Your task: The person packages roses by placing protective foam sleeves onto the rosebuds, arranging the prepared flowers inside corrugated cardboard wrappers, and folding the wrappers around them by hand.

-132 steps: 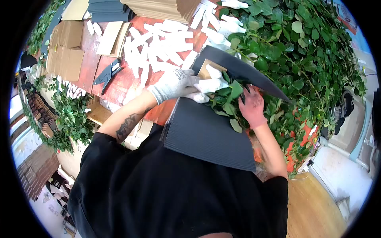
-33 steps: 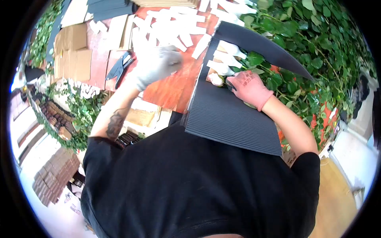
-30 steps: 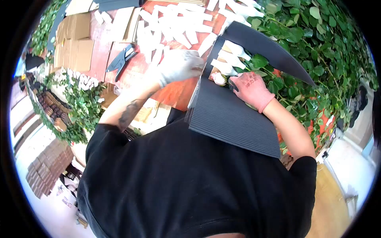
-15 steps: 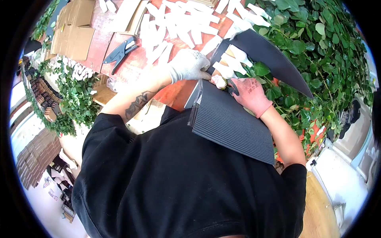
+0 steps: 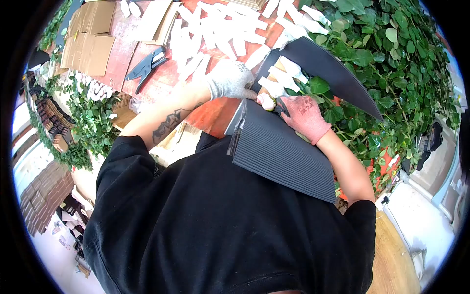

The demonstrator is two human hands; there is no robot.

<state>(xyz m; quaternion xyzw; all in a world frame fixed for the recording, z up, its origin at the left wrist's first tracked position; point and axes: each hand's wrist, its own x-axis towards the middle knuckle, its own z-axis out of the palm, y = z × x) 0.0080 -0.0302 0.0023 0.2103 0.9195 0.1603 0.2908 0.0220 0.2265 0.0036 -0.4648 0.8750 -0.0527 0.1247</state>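
My left hand [image 5: 232, 81], in a whitish knit glove, rests at the left edge of an opened dark wrapper; its fingers curl inward and what they grip is hidden. In a pink glove, my right hand [image 5: 304, 117] is closed around a pale pink rose [image 5: 266, 101] just below its bloom. Its stem is mostly hidden. Several white sleeved flower heads [image 5: 282, 77] lie in a row above it, on brown card. The wrapper's ribbed dark flap [image 5: 286, 152] folds toward my body, and its smooth black flap [image 5: 338, 68] stands on the far side.
White paper sleeves [image 5: 208, 34] are scattered over the red table [image 5: 152, 83]. A dark stapler [image 5: 146, 68] lies left of them, near folded cardboard [image 5: 88, 46]. Dense leafy stems [image 5: 391, 63] fill the right side. More foliage [image 5: 93, 112] stands at left.
The view has shifted slightly, moving the table items a little left. The rose and both hands stay close to the same place at the wrapper.
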